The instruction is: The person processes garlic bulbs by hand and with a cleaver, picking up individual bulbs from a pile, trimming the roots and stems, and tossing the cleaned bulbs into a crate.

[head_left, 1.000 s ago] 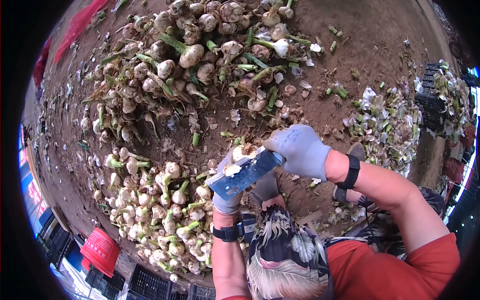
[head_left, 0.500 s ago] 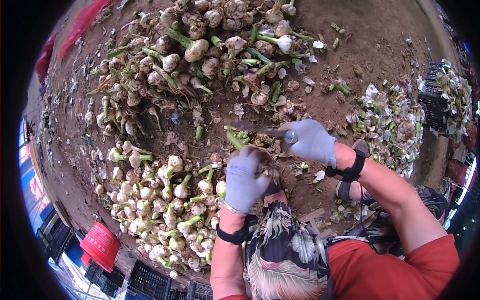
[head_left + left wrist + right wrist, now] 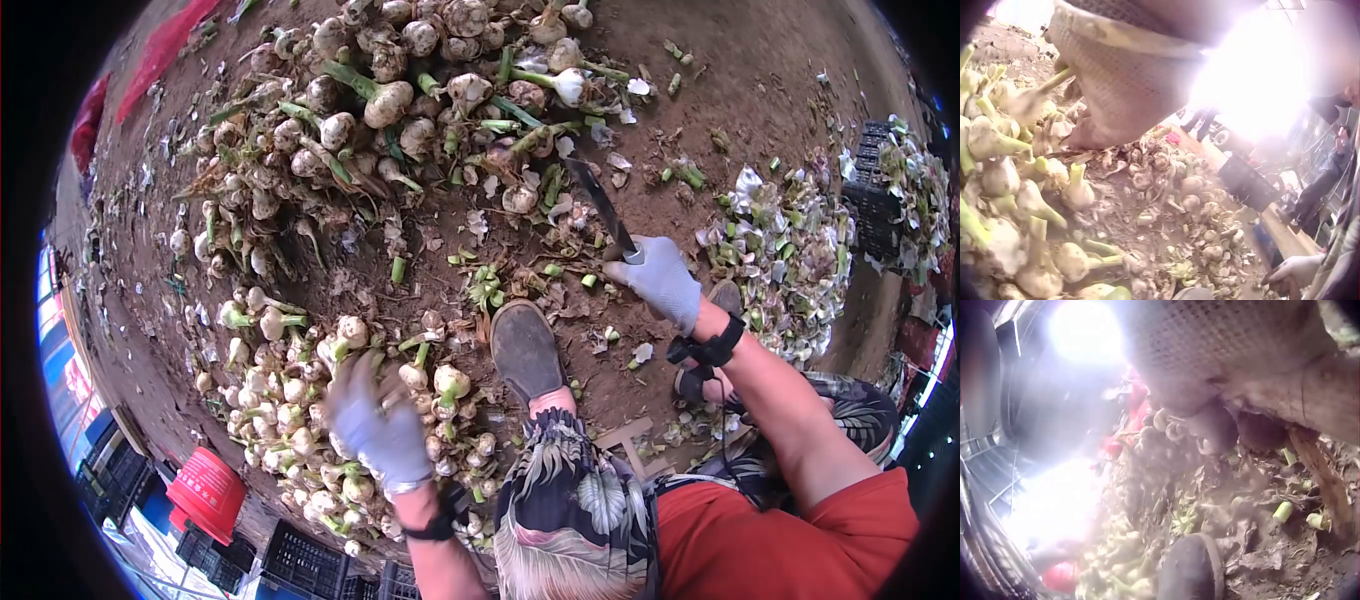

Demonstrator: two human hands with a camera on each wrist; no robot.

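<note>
My gloved left hand [image 3: 380, 425] is motion-blurred over the heap of trimmed garlic bulbs [image 3: 300, 415], its fingers spread apart. In the left wrist view a blurred garlic bulb [image 3: 1027, 105] has its stem right at the fingers of that hand [image 3: 1125, 81]. Off to the right, my gloved right hand [image 3: 660, 283] grips a knife [image 3: 600, 208] by its handle. The wide, dirty blade points away toward the untrimmed garlic [image 3: 385, 105]. Cut green stem pieces [image 3: 485, 287] lie on the soil between the hands.
My shoe [image 3: 526, 350] stands between the two hands. A large heap of stem and skin scraps [image 3: 780, 260] lies at the right, near a black crate [image 3: 870, 205]. A red bucket [image 3: 205, 495] and more black crates [image 3: 300, 562] stand at the lower left.
The knife was over the left hand, then swung away; the right hand has drawn back right with it. My left hand has moved from in front of the shoe leftward over the trimmed heap.
</note>
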